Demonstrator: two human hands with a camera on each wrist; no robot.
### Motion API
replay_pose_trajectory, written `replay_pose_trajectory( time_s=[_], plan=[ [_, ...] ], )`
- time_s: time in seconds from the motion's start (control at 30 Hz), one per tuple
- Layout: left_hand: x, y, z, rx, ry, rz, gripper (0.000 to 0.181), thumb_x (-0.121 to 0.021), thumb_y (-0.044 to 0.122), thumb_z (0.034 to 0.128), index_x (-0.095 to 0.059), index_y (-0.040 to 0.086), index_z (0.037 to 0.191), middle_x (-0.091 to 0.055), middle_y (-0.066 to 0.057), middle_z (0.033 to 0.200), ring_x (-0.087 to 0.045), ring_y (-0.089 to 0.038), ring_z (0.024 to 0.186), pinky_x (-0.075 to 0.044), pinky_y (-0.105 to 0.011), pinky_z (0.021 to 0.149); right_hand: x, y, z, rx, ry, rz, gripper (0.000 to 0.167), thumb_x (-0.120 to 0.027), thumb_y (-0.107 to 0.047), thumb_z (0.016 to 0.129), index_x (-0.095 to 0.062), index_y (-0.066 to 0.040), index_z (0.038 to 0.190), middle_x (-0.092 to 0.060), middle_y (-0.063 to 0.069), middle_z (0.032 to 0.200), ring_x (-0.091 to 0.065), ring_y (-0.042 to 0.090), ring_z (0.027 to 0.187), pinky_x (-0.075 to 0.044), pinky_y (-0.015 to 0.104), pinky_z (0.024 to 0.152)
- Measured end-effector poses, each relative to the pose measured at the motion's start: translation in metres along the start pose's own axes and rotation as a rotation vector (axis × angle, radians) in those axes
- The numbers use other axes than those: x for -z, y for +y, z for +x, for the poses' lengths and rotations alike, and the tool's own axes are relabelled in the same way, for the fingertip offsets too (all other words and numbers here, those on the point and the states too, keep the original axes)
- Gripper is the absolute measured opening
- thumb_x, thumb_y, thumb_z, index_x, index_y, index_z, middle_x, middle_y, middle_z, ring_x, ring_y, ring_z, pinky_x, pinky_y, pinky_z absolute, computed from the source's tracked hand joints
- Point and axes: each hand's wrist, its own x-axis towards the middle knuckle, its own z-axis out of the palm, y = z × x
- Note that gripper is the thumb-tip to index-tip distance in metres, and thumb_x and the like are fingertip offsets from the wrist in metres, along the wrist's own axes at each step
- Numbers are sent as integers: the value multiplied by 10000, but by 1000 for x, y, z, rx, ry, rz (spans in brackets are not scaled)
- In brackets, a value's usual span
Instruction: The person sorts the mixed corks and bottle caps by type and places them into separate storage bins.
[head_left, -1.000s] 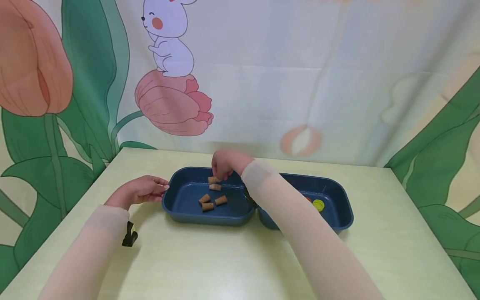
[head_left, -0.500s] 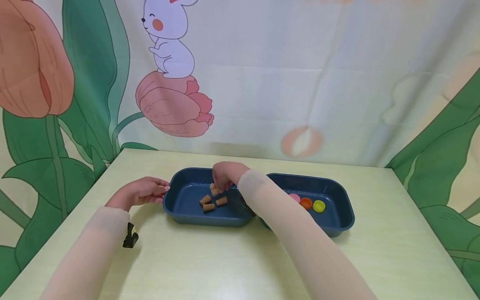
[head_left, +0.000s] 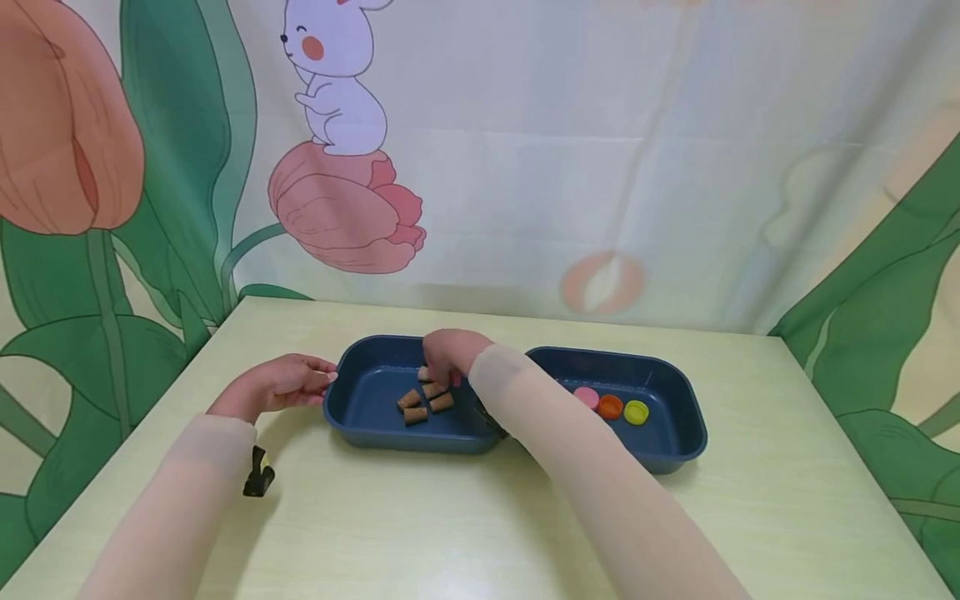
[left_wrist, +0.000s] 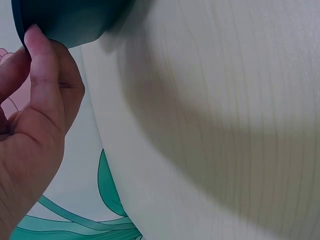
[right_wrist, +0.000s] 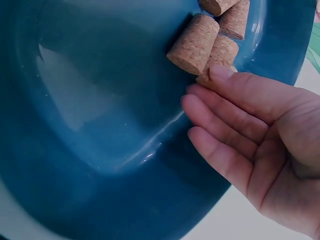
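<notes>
In the head view, my left hand (head_left: 288,383) holds the left end of a dark blue tray (head_left: 405,440). The left wrist view has the thumb on the tray wall (left_wrist: 70,22) and fingers behind its rim. Over the back right part of that tray, my right hand (head_left: 452,354) reaches down among several brown corks (head_left: 415,414). From the right wrist, thumb and index finger pinch the end of one cork (right_wrist: 223,50), while the other fingers lie extended beside it. A second cork (right_wrist: 194,45) lies against it. The fingertips on the cork are partly hidden.
A second blue tray (head_left: 686,408) stands right of the first, partly covered by my right forearm. In it are a pink cap (head_left: 587,397), an orange cap (head_left: 610,407) and a yellow cap (head_left: 636,412). Behind the pale table (head_left: 360,517) hangs a printed cloth (head_left: 510,192).
My right hand has come down and nearer within the left tray, and the two back corks have shifted toward the front ones. The left hand stays on the tray's end.
</notes>
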Motion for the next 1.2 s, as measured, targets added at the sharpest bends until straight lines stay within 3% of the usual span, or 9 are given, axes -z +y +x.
replay_pose_trajectory(
  time_s=[0.1, 0.27, 0.37, 0.5, 0.6, 0.8, 0.97, 1.1, 1.2],
  plan=[
    [1, -1, 0, -4, 3, 4, 516, -451, 119, 1090, -295, -138, 1509, -646, 48, 921, -636, -22, 769, -594, -147, 761, -1, -2, 0, -21, 6, -26, 371, -575, -199, 1037, -591, -155, 669, -623, 3, 721, -551, 123, 625, -423, 276, 681],
    [1, -2, 1, 0, 6, -4, 506, -454, 115, 1089, -306, -134, 1504, -657, 40, 914, -646, -31, 760, -600, -155, 758, -3, -4, -1, -35, 31, -68, 385, -567, -187, 1036, -579, -159, 653, -575, -4, 630, -512, 125, 568, -411, 273, 616],
    [1, -2, 1, 3, 5, -9, 501, -457, 114, 1088, -313, -131, 1500, -657, 42, 908, -647, -31, 754, -600, -155, 754, -5, -4, 1, -45, 32, -76, 290, -572, -147, 1019, -624, -138, 734, -582, 1, 656, -502, 125, 563, -395, 264, 580],
    [2, -2, 0, 2, 2, -7, 495, -455, 115, 1089, -318, -130, 1495, -650, 43, 903, -641, -30, 750, -597, -152, 748, -5, -6, 6, -57, 17, -71, 117, -578, -87, 986, -693, -79, 966, -590, 10, 726, -498, 120, 566, -369, 245, 536],
    [2, -2, 0, 5, 2, -7, 499, -454, 117, 1090, -315, -124, 1504, -644, 44, 900, -634, -32, 755, -592, -147, 747, -5, -8, 8, -76, -8, -68, 172, -577, -74, 978, -701, -59, 1097, -592, 7, 724, -501, 118, 571, -367, 239, 537],
    [4, -4, 2, 2, 2, -7, 510, -447, 132, 1095, -302, -124, 1512, -651, 54, 884, -635, -32, 760, -592, -148, 752, -2, -12, 8, -112, -64, -109, 116, -568, -124, 1011, -667, -87, 1056, -575, -22, 658, -497, 115, 601, -384, 243, 586],
    [4, -5, 4, -6, -1, -8, 499, -449, 125, 1094, -313, -123, 1505, -676, 64, 882, -655, -28, 761, -600, -158, 766, 0, -9, 0, -77, -43, -93, 172, -583, -165, 1032, -740, -99, 1014, -669, 6, 778, -521, 112, 632, -406, 248, 622],
    [3, -7, 4, -15, 2, -10, 487, -442, 114, 1094, -316, -129, 1498, -683, 68, 877, -664, -28, 758, -605, -166, 770, 7, -4, -14, -42, 21, -32, 268, -596, -273, 1040, -784, -94, 1105, -744, 59, 981, -551, 124, 683, -423, 251, 624],
    [4, -7, 3, -20, -4, -13, 496, -441, 115, 1094, -308, -133, 1502, -687, 74, 876, -671, -27, 765, -607, -170, 773, 16, -1, -29, 7, 63, 27, 281, -608, -257, 1036, -758, -75, 1190, -747, 70, 1052, -594, 124, 746, -485, 228, 655]
  ],
)
